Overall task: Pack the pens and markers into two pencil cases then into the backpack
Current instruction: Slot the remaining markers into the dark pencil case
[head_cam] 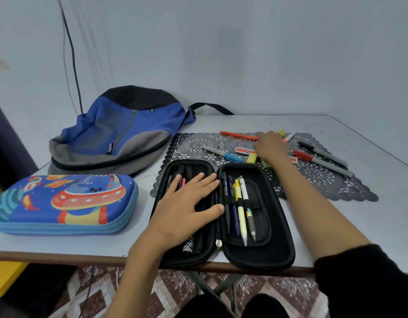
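A black pencil case (pixel 262 253) lies open at the table's front edge. Several pens (pixel 241 203) sit under an elastic band in its right half. My left hand (pixel 187 207) rests flat, fingers spread, on the case's left half, over a few pens there. My right hand (pixel 270 145) reaches onto the dark lace mat (pixel 331 182), palm down over small items; whether it grips one is hidden. Around it lie an orange pen (pixel 238 135), a blue-capped marker (pixel 222 153), a red-capped marker (pixel 322 162) and a black marker (pixel 322 153). A closed blue spaceship pencil case (pixel 63 203) lies at left.
A blue, grey and black backpack (pixel 120 131) lies flat at the back left, zipped. A yellow eraser (pixel 252 157) and small labelled packets (pixel 243 151) sit on the mat by my right hand. The table's front edge (pixel 60 257) runs under the black case. A wall stands behind.
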`<state>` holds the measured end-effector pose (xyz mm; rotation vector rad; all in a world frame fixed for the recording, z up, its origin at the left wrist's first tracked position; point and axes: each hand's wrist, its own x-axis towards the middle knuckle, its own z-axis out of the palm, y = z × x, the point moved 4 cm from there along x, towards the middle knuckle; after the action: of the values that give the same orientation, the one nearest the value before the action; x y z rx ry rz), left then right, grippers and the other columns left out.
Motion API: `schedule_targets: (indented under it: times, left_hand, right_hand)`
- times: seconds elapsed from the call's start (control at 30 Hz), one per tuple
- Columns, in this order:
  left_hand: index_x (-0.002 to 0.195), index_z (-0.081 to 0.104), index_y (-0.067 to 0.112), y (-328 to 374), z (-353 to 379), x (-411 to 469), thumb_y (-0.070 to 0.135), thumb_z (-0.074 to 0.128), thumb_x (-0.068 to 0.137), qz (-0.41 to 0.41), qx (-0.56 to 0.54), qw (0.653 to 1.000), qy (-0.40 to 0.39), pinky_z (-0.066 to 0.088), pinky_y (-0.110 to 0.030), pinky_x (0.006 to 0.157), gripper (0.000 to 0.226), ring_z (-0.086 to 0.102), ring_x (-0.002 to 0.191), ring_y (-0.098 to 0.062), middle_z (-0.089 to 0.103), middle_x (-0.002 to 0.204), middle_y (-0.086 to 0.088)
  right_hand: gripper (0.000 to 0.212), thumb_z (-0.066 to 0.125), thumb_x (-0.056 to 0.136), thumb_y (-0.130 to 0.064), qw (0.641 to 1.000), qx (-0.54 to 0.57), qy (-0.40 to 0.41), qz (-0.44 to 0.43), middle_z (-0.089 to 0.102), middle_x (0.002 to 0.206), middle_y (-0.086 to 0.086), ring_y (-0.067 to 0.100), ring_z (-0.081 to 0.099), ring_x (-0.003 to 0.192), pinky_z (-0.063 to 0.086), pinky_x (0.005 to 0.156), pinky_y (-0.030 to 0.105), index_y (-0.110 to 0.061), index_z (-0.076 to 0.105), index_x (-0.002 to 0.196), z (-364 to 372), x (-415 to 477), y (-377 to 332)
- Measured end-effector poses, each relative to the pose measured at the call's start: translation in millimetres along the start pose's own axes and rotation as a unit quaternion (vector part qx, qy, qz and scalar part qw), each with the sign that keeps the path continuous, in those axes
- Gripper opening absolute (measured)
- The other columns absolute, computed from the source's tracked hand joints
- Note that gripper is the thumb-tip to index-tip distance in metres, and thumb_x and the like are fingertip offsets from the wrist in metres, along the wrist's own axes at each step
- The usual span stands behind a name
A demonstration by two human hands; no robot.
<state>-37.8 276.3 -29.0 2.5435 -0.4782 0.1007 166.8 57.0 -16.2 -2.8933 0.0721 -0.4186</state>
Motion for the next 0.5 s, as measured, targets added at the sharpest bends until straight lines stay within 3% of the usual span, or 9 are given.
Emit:
schedule_targets:
  times: [0.17,0.27,0.33,0.5]
  left_hand:
    - [0.148,0.033,0.045,0.8,0.0,-0.1,0.072,0.036,0.078,0.000,-0.002,1.000,-0.002,-0.011,-0.024,0.120,0.074,0.003,0.141,0.019,0.018,0.152,0.037]
    - [0.148,0.033,0.045,-0.6,-0.1,0.1,0.077,0.027,0.072,0.006,-0.001,1.000,0.003,-0.012,-0.023,0.120,0.082,0.002,0.140,0.020,0.018,0.152,0.037]
    - [0.148,0.032,0.046,-0.7,0.6,0.5,0.077,0.026,0.072,0.007,0.003,1.000,0.004,-0.012,-0.024,0.120,0.082,0.002,0.140,0.020,0.018,0.152,0.037]
    - [0.148,0.033,0.046,0.1,0.3,0.0,0.077,0.026,0.071,0.004,0.000,1.000,0.007,-0.011,-0.024,0.120,0.083,0.002,0.140,0.020,0.018,0.152,0.037]
  right_hand:
    - [0.034,0.045,0.097,-0.023,1.000,0.009,0.013,0.012,0.055,0.127,0.016,0.033,0.048,0.120,0.043,0.095,0.045,-0.016,0.057,0.128,7.2,6.8,1.1]
    - [0.025,0.057,0.093,-0.026,0.995,0.069,0.063,0.023,0.061,0.114,0.012,0.029,0.057,0.104,0.049,0.082,0.038,-0.011,0.066,0.110,4.2,5.8,5.1]
    - [0.024,0.062,0.089,-0.025,0.993,0.080,0.084,0.025,0.060,0.109,0.011,0.028,0.055,0.100,0.042,0.073,0.034,-0.008,0.061,0.107,1.7,3.2,7.5]
    - [0.034,0.055,0.095,-0.029,0.998,0.044,0.039,0.016,0.050,0.131,0.016,0.033,0.046,0.121,0.044,0.093,0.043,-0.021,0.058,0.128,5.5,3.5,9.1]
